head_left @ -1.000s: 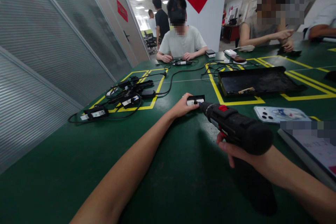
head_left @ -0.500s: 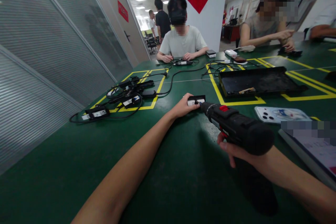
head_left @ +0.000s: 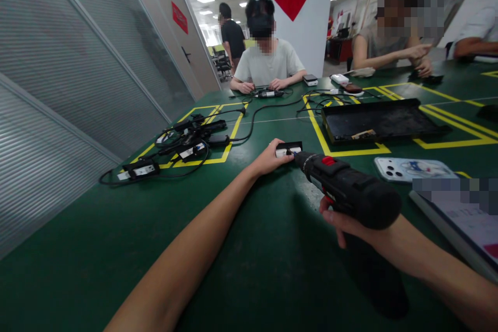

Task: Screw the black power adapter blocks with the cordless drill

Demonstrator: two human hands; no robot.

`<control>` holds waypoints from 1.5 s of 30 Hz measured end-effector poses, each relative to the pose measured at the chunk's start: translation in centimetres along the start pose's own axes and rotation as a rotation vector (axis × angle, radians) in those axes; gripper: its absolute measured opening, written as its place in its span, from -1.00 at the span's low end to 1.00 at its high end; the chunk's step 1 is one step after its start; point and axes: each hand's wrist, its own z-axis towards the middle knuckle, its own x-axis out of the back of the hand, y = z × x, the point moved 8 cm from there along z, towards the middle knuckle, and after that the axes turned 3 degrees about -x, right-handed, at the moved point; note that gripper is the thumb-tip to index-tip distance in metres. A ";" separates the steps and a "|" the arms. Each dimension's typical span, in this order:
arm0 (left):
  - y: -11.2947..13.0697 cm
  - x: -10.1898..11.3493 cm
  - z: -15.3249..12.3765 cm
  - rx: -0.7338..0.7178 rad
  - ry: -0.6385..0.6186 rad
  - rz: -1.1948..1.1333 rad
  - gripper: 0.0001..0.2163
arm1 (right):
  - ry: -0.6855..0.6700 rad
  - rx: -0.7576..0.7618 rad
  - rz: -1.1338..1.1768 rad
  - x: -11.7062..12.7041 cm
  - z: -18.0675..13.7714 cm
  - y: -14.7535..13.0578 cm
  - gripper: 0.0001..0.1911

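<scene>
Plastic, dull black with red accents, forms the thick, round-backed power drill [head_left: 350,187] held above a smooth, dark green tabletop [head_left: 252,270], with a small oblong black block with a white face [head_left: 288,148] at the scene's middle. The drill's long axis slants from near right to far left, its ridged chuck narrowing toward the block; whether the tip makes contact cannot be told. The block's long side runs left to right. The person's right hand [head_left: 352,222] is wrapped around the drill's handle, a finger by the red trigger; the left hand [head_left: 270,160] is closed on the block's left end. Tangled black corded adapters [head_left: 190,135] lie at left, a shallow black rectangular tray [head_left: 373,119] at far right.
</scene>
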 end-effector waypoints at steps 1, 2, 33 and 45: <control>0.0 0.0 0.0 0.000 -0.001 0.002 -0.52 | 0.000 0.005 0.009 0.0 0.1 0.1 -0.78; 0.0 0.0 0.0 0.000 -0.001 0.008 -0.52 | 0.001 0.012 0.016 0.0 0.2 0.1 -0.77; -0.2 -0.1 0.2 0.000 -0.002 0.016 -0.52 | 0.297 0.203 -0.217 2.1 -0.6 -1.4 -0.52; -0.6 -0.2 0.4 -0.009 0.003 0.004 -0.52 | 0.286 0.282 -0.204 1.9 -0.9 -2.3 -0.58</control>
